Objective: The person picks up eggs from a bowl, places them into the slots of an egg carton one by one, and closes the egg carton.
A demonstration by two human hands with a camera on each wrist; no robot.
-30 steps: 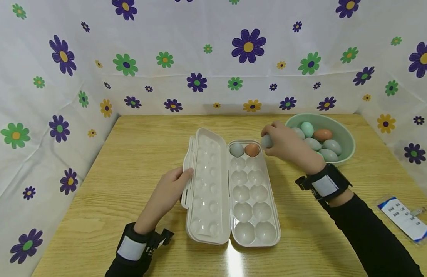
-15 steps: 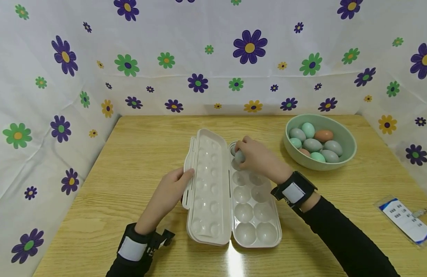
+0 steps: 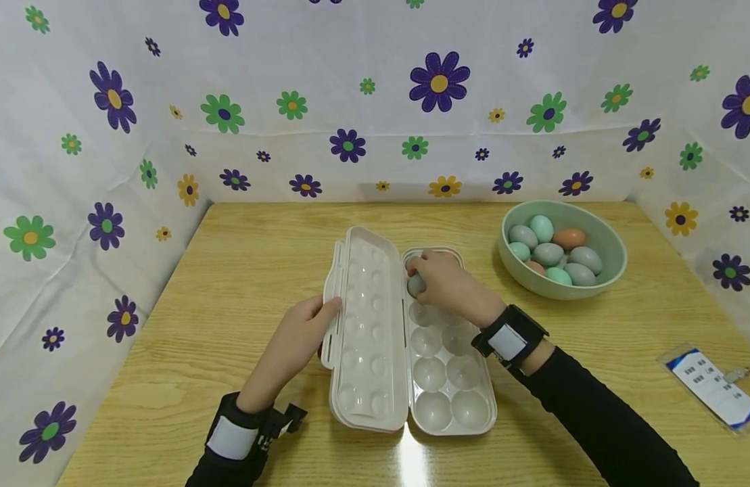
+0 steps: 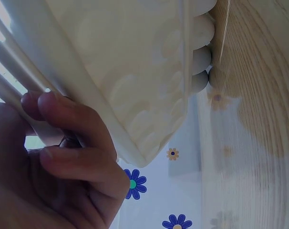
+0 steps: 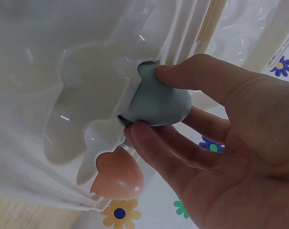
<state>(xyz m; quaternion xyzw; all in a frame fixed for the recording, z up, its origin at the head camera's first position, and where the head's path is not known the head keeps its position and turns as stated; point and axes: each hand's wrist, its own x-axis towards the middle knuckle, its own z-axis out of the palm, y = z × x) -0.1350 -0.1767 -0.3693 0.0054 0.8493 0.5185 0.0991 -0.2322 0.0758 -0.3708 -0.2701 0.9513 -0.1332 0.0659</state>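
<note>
An egg carton of white plastic stands unfolded on the table: its lid leans to the left and its cupped tray lies to the right. My left hand holds the lid's outer edge, thumb on top and fingers curled beneath, as the left wrist view shows. With thumb and fingertips, my right hand pinches a grey-green egg. In the right wrist view this egg sits in a left-column cup near the tray's far end. Beside it is a brown egg, mostly hidden from the head view.
A pale green bowl with several grey, mint and brown eggs stands at the back right. At the right edge lies a badge in a clear sleeve. Flowered cloth surrounds the table's back and sides.
My right hand has carried the grey-green egg from beside the bowl leftward, then down into a second-row cup. My left hand keeps its grip on the lid.
</note>
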